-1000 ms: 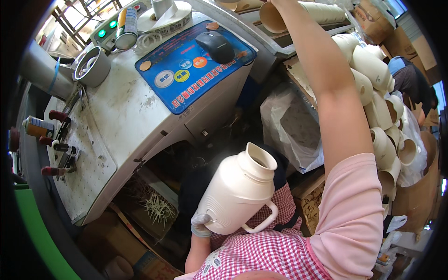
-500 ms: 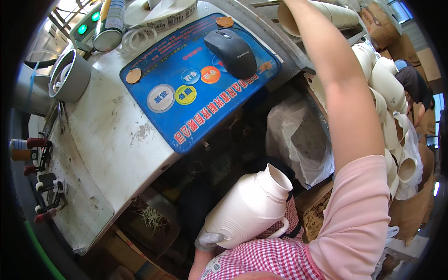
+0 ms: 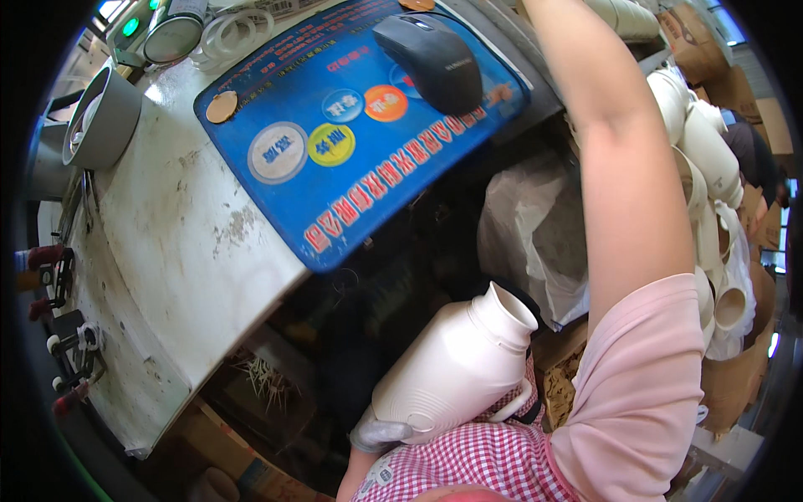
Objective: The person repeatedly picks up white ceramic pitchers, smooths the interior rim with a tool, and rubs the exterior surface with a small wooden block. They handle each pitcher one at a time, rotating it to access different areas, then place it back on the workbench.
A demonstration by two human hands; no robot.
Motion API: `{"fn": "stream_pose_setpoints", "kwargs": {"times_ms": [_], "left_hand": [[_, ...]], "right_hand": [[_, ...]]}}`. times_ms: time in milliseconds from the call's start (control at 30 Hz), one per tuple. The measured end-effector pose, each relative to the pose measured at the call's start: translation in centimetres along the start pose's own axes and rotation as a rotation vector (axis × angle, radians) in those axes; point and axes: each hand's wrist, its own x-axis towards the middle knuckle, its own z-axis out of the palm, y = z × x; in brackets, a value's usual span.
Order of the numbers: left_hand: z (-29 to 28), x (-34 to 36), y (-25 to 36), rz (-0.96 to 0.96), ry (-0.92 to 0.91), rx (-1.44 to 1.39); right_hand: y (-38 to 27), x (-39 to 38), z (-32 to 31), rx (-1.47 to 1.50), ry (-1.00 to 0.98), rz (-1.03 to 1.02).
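My left hand (image 3: pixel 381 433), in a grey glove, grips the base of a white plastic jug (image 3: pixel 447 368). The jug lies tilted across my lap, its flared open mouth up and to the right, its handle turned toward my checked apron. Part of my left hand's fingers is hidden under the jug. My right arm stretches up past the table's right side and leaves the picture at the top edge, so the right hand is out of sight. Left of that arm, a black computer mouse (image 3: pixel 435 67) rests on a blue printed mat (image 3: pixel 293 192).
The white worktable (image 3: pixel 192 243) carries a grey round container (image 3: pixel 104 121), clear rings (image 3: pixel 234 38) and a can (image 3: pixel 174 33). A clear plastic bag (image 3: pixel 535 226) hangs below its edge. White jug shells (image 3: pixel 707 151) are stacked at right, near cardboard boxes (image 3: pixel 690 42) and another person (image 3: pixel 749 163).
The view has shifted, so the table and mat sit higher and more to the left. My left hand still holds the jug. The right hand has gone fully beyond the top edge.
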Motion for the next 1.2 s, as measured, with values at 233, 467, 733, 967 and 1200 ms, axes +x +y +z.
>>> {"fn": "stream_pose_setpoints", "kwargs": {"times_ms": [233,467,733,967,1200], "left_hand": [[1.0,0.2,0.7,0.112,0.011,0.137],[7.7,-4.3,-2.4,0.335,0.158,0.266],[12.5,-7.0,-8.3,0.411,0.433,0.122],[10.2,-7.1,-9.9,0.424,0.241,0.083],[11.8,-7.2,-9.5,0.404,0.233,0.113]], "right_hand": [[-16.7,-26.6,-21.7,0.746,-0.323,0.411],[-20.2,-64.3,-25.4,0.791,-0.541,1.228],[-21.6,-89.4,-17.7,0.248,-0.657,1.186],[-22.8,-90.7,-13.0,0.064,-0.499,0.919],[-25.8,-80.4,-20.6,0.790,-0.014,1.423]]}}
